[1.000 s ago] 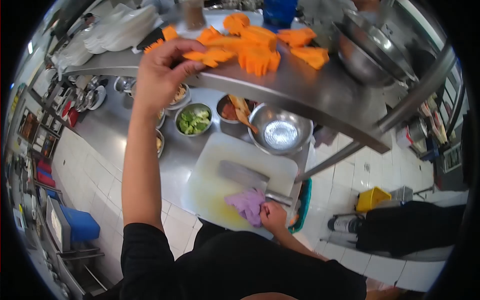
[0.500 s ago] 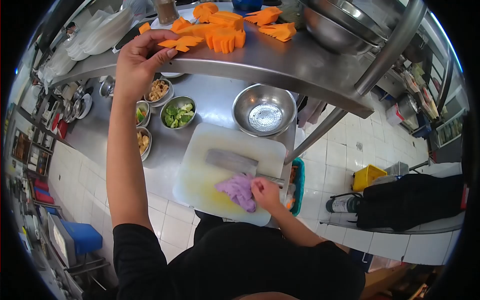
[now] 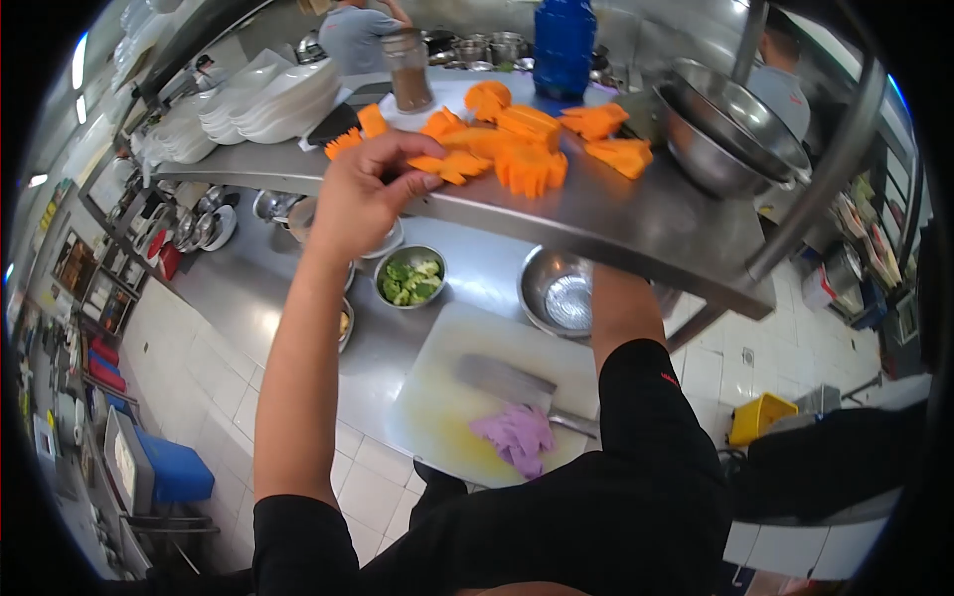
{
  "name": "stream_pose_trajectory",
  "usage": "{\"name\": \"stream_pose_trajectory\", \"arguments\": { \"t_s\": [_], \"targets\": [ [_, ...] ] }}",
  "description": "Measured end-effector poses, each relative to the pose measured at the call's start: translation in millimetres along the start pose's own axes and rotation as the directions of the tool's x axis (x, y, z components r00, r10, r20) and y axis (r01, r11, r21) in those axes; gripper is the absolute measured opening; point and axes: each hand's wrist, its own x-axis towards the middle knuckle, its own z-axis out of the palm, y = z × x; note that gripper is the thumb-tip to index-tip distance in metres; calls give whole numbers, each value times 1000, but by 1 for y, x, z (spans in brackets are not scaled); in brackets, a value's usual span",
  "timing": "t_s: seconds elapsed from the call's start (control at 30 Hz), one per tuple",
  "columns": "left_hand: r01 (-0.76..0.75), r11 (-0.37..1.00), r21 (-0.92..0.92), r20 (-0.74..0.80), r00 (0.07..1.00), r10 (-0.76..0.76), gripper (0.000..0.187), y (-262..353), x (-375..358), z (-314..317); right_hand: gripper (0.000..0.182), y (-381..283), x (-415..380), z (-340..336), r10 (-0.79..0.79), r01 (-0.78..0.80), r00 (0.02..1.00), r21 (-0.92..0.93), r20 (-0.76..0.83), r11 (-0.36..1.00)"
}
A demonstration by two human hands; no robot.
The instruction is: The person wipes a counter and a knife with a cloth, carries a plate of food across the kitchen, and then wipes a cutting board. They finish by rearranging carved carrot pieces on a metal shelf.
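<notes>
My left hand [image 3: 373,194] is at the steel shelf's front edge, thumb and fingers pinched on a flat carved carrot piece [image 3: 454,167]. Beside it lie more carved carrot pieces [image 3: 532,164], some with notched edges. My right forearm reaches forward under the shelf, which hides that hand; it passes beside a steel bowl [image 3: 556,288]. On the white cutting board [image 3: 437,397] below rest a cleaver [image 3: 507,375] and a crumpled purple cloth [image 3: 515,437], with neither hand on them.
Stacked white plates [image 3: 288,104], a jar of brown powder [image 3: 407,74], a blue container [image 3: 564,50] and nested steel bowls [image 3: 730,129] stand on the shelf [image 3: 636,228]. A bowl of broccoli [image 3: 410,276] sits beneath. Two people in grey shirts are beyond, and a post rises at right.
My right hand has left the cloth and board and gone forward beneath the shelf. My left hand still pinches the carrot piece. The view has tilted up, showing more of the kitchen behind.
</notes>
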Motion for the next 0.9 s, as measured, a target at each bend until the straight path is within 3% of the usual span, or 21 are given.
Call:
{"name": "stream_pose_trajectory", "arguments": {
  "t_s": [0.13, 0.2, 0.4, 0.77, 0.9],
  "targets": [
    [10, 999, 48, -20, 1000, -9, 21, 10, -3, 2, 24, 10, -3, -8, 20, -18, 1000, 68, -22, 998],
    [7, 999, 36, -19, 1000, -6, 20, 8, -4, 3, 24, 6, -44, -28, 54, -52, 998, 69, -25, 996],
    [-103, 994, 41, -40, 994, 105, 22, 8, -4, 4, 25, 3, -62, -30, 142, -139, 989, 66, -41, 988],
    [-99, 995, -20, 24, 995, 100, 23, 7, -4, -3, 27, 26, -23, -2, 274, -267, 960, 111, -56, 957],
    [-97, 992, -84, 5, 995, 98, 21, 8, -3, 1, 27, 6, -34, 11, 315, -310, 946, 78, -70, 948]
  ]
}}
